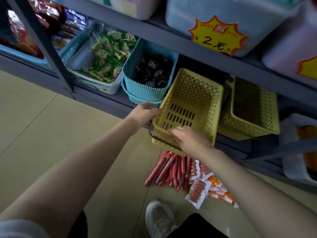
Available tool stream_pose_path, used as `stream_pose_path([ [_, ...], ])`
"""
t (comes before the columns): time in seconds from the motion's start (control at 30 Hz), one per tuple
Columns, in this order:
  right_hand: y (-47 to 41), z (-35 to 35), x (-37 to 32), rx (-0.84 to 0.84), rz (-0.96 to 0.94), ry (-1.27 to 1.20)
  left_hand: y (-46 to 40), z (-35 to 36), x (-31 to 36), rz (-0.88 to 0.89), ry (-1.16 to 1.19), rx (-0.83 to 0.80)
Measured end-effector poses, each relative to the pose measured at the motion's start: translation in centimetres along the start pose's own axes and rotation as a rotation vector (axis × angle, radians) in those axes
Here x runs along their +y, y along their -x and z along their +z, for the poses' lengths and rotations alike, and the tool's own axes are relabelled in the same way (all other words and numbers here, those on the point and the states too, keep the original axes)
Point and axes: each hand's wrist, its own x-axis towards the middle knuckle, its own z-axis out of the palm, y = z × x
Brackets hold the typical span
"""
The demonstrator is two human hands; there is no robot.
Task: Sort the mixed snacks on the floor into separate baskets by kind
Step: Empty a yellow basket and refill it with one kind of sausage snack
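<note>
Carefully, with our left hand (145,115) and right hand (188,140) both clamped on the empty yellow basket (193,93) rims, we should set it level just beside the sausage pile (169,170).

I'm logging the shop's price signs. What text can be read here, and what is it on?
"2元", after a ¥ mark: yellow starburst price tag on the pale blue bin.
"双汇": small red logo on that tag, barely legible.
Second starburst tag at the right edge: cut off, unreadable.
Snack packet print in the baskets and on the floor: too blurred.

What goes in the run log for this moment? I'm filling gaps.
left hand + right hand: gripping empty yellow basket | sausages on floor, unsorted
</note>
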Motion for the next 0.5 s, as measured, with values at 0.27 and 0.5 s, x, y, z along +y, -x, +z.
stream_pose_path([
  [0.27, 4.3, -1.7, -4.5, -0.212, -0.064, -0.053, 6.2, -0.4, -4.0, 0.248, -0.886, 0.242],
  [0.5, 4.3, -0.4, -3.1, -0.074, 0.13, -0.063, 13.0, -10.4, -10.6, 0.177, -1.001, 0.492],
])
